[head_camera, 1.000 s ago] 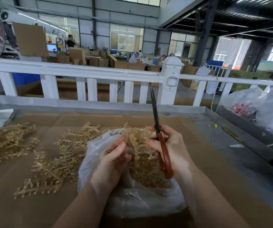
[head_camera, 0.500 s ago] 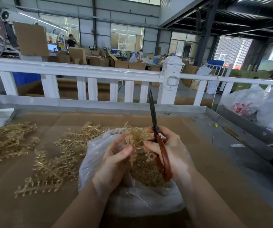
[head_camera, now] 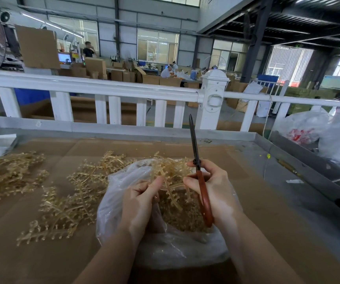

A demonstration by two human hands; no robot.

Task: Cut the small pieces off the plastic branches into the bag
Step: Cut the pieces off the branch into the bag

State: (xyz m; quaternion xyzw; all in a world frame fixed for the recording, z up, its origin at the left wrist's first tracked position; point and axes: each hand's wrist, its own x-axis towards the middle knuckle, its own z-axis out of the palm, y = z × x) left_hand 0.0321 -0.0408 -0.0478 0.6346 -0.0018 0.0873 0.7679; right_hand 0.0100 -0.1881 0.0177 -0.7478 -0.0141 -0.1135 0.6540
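- The right hand (head_camera: 212,189) is curled round the reddish-brown handles of a pair of scissors (head_camera: 199,181); their dark blades are closed together and point up and away from the person.
- That same hand's thumb and forefinger also pinch a stem of a translucent amber plastic branch (head_camera: 171,181), held over the bag's mouth.
- The left hand (head_camera: 140,201) reaches in from below, its fingers bent and pinching the same branch at its near-left side.
- The clear, crinkled plastic bag (head_camera: 165,247) lies open on the brown cardboard sheet (head_camera: 32,259) between the forearms, and a heap of small amber cut pieces (head_camera: 181,218) sits inside it.
- More branches (head_camera: 66,206), each a thin stem with short knobbed side twigs, lie just left of the bag; another pile (head_camera: 7,177) is further left.
- A white railing (head_camera: 95,89) runs beyond the table.
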